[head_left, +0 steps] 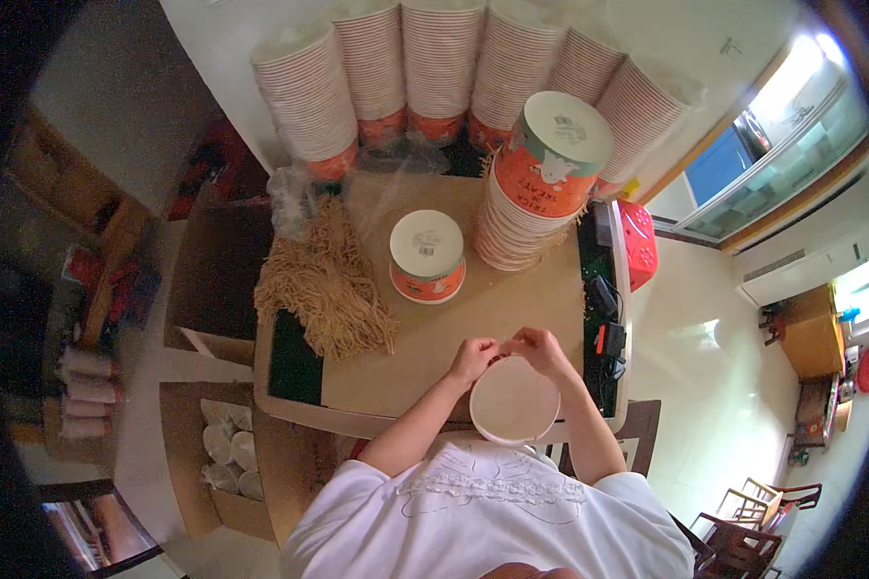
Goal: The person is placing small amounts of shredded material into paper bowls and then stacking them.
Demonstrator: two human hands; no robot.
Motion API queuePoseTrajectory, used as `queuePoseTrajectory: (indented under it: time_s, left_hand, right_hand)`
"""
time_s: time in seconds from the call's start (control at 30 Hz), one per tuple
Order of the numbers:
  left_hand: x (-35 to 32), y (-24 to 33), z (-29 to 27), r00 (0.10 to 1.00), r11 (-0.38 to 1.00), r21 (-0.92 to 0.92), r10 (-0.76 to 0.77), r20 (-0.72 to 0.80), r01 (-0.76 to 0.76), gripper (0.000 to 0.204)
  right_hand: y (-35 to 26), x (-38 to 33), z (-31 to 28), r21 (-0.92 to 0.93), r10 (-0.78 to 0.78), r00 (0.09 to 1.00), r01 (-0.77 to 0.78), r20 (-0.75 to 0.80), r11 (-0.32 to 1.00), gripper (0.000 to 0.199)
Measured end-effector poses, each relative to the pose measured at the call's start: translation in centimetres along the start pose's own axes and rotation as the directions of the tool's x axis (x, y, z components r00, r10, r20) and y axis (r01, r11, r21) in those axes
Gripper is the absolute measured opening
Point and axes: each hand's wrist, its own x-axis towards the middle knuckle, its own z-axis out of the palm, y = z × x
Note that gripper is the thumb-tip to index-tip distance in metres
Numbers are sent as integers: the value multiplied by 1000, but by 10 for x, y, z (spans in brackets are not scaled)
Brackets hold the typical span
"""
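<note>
A white-lined paper bucket [515,403] leans at the table's near edge, close to my body, its round mouth facing up. At its far rim my left hand [475,359] and my right hand [539,350] are both closed, fingertips pinched close together. Any small thing between the fingertips is too small to make out. Beyond my hands, a single orange paper bucket [428,259] with a pale green base stands upside down. Right of it rises a leaning stack of upturned buckets [536,193] with twine at their rims. A heap of tan twine cords [328,280] lies to the left.
Tall wrapped stacks of buckets [403,72] line the table's back. Brown cardboard [377,381] covers much of the tabletop. Black devices with cables [605,299] sit along its right edge. A red basket [637,246] stands beyond that edge. An open carton [188,434] is on the floor at left.
</note>
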Motion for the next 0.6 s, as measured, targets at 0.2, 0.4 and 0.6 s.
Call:
queuePoseTrajectory:
  time_s: [0.2,0.4,0.6]
  left_hand:
    - [3,-13,1,998,999,-7,44,38,-44,15]
    - [1,-6,6,998,987,146,66,-12,-63,14]
    - [3,-10,5,989,941,316,142,-31,-125,12]
  right_hand:
    - [3,-4,2,178,-114,993,119,-35,977,17]
    - [20,-5,7,591,51,998,-22,-33,806,17]
    - [33,-2,12,514,-9,998,41,-64,857,16]
